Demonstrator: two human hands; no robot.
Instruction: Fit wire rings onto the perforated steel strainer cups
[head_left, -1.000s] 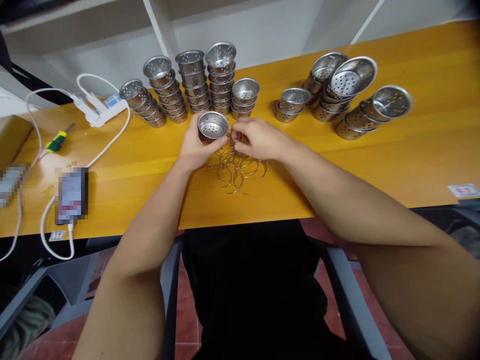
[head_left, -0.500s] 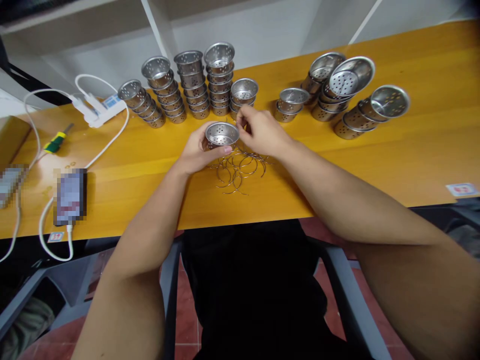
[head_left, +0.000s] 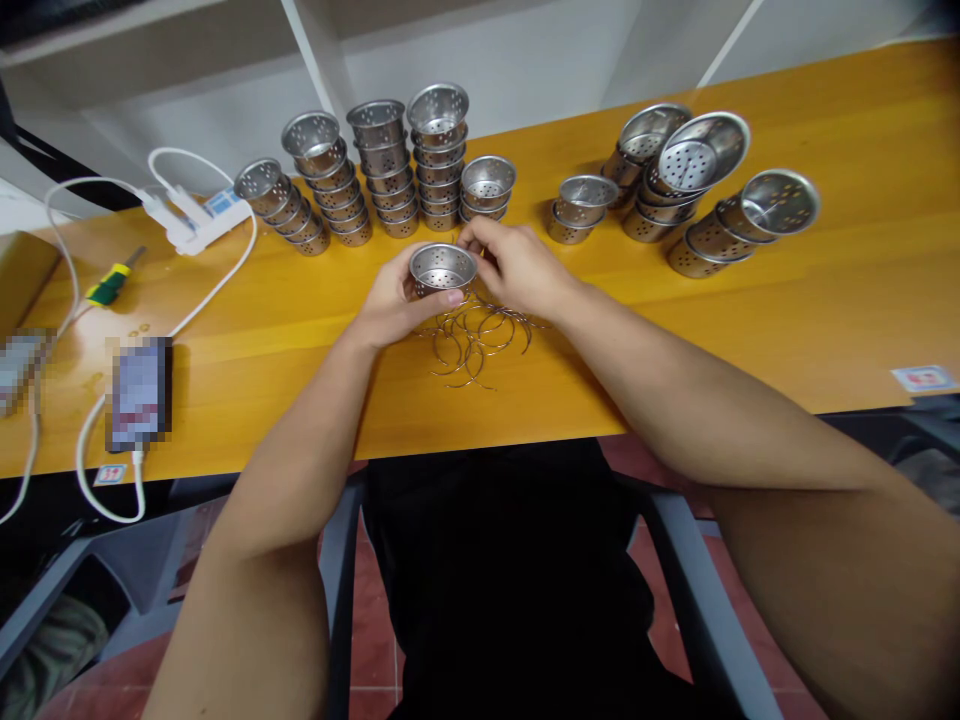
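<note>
My left hand (head_left: 397, 305) is wrapped round a small perforated metal cup (head_left: 442, 268), thumb across its near side, mouth facing up. At the cup's right rim is my right hand (head_left: 517, 262), its fingers bent and drawn together; what they pinch, if anything, is hidden behind them and too small to make out. Under both hands lies a loose tangle of thin curved metal wires (head_left: 472, 345) on the table. Just beyond my right hand stands a short stack of the same cups (head_left: 489, 182).
Tall stacks of perforated cups (head_left: 386, 160) line the table's back left. More stacks (head_left: 697, 165) lean at the back right, beside a short one (head_left: 583, 205). A power strip (head_left: 206, 220), a screwdriver (head_left: 110, 285) and a phone (head_left: 140, 390) with a white cable lie left.
My right hand's fingers have shifted slightly left and down, closer against the cup's right rim. My left hand and the cup stay practically where they were.
</note>
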